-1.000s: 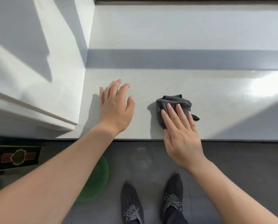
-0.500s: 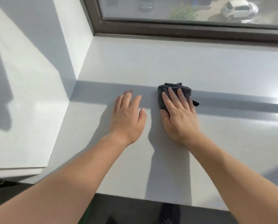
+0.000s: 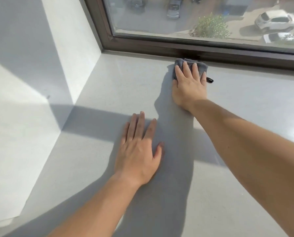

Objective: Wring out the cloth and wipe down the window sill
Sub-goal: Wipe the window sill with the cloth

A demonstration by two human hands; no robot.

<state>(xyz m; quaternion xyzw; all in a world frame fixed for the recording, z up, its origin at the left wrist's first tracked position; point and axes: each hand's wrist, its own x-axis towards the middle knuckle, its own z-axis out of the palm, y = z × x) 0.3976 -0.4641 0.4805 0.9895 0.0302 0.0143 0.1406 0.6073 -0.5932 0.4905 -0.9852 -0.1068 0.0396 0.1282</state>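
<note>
Nearest, the left hand (image 3: 139, 151) is lying flat on the window sill (image 3: 91, 168), palm down, fingers straight and slightly spread, holding nothing. Its forearm is reaching in from the lower edge. Farther out, the right arm is stretching across the sill, and the right hand (image 3: 189, 86) is pressing down on the cloth (image 3: 201, 66) — fingers straight and laid over it, not curled round it. The cloth, grey and bunched, is sitting at the very back of the sill, right against the dark window frame (image 3: 159, 47). A small black loop (image 3: 210, 80) is sticking out beside the hand's right edge. On the left, the white wall (image 3: 23, 117) is catching a patch of sun. Beyond the glass, parked cars (image 3: 276, 21) and a bush (image 3: 211, 26) are showing — all blurred.
</note>
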